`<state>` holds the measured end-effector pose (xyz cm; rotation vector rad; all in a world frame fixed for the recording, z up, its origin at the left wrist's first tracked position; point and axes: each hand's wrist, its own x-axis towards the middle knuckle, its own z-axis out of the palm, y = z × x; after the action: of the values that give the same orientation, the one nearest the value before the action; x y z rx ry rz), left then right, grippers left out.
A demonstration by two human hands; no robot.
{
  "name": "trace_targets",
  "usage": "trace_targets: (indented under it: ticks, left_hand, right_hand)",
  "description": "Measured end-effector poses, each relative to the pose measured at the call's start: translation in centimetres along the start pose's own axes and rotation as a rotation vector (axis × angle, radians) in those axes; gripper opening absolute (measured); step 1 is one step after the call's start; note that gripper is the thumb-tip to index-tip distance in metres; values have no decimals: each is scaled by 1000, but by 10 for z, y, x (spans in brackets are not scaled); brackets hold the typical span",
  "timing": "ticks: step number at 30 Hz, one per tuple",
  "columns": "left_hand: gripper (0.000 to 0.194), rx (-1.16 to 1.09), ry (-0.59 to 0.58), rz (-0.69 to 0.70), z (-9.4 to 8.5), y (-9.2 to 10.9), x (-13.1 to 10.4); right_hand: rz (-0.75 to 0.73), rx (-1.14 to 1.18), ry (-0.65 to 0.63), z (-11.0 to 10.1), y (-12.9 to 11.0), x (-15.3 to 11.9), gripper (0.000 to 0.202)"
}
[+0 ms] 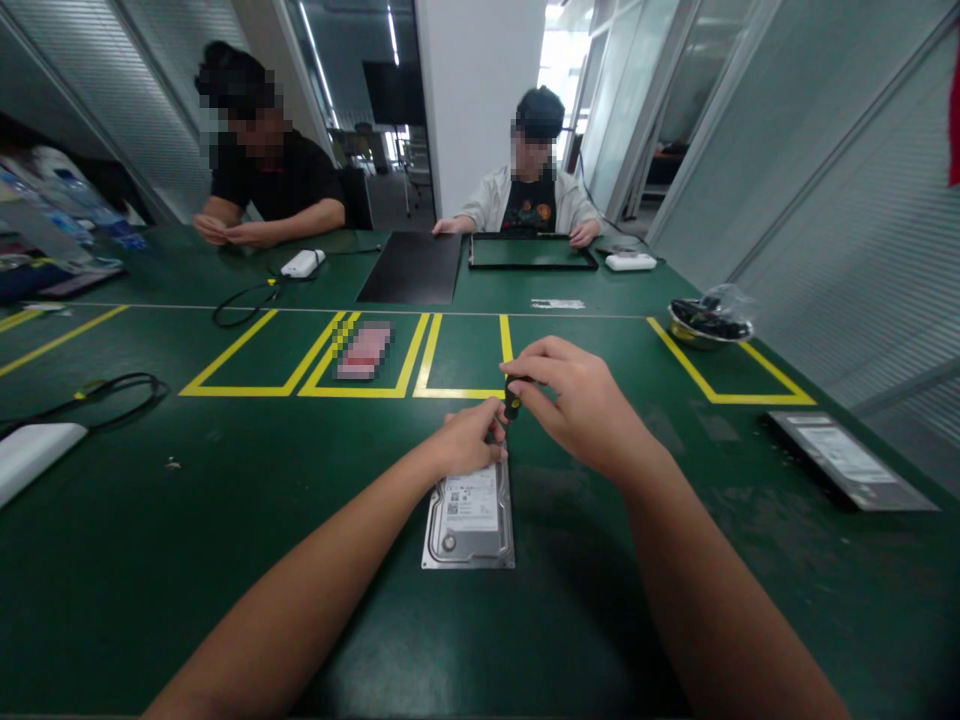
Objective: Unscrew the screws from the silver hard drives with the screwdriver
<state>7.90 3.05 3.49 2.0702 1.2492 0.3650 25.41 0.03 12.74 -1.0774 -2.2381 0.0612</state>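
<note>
A silver hard drive (472, 515) with a white label lies flat on the green table, its far end partly covered by my left hand (471, 437). The fingers of that hand are bent together at the drive's far right corner, near the screwdriver's tip; whether they pinch anything is hidden. My right hand (574, 400) grips a black screwdriver (513, 398) from above, held upright over that same corner. Where the tip meets the drive is too small to make out.
Another hard drive (851, 460) lies at the right, below a bowl of dark parts (709, 322). Yellow tape (240, 391) marks the green table (225, 600). White power bank-like boxes with cables stand left. Two people sit opposite, one holding a black frame (532, 267).
</note>
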Motion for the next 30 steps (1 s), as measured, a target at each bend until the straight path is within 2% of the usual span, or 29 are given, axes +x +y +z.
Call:
trace_targets:
  ticks: [12, 17, 22, 26, 28, 30]
  left_hand:
    - [27, -11, 7, 14, -2, 3, -2]
    - [29, -17, 8, 17, -1, 3, -2]
    - [35, 48, 75, 41, -4, 3, -6]
    - [38, 7, 188, 73, -9, -1, -15]
    - [34, -95, 315, 61, -10, -3, -21]
    - [26, -299, 474, 13, -8, -5, -27]
  right_hand:
    - [51, -25, -2, 2, 0, 0, 18]
    - [58, -12, -59, 2, 0, 0, 21]
    - [67, -38, -128, 3, 0, -3, 26]
    - [67, -50, -162, 2, -1, -5, 26]
    - [59, -53, -153, -1, -4, -6, 25]
    - [44, -55, -127, -6, -7, -6, 26]
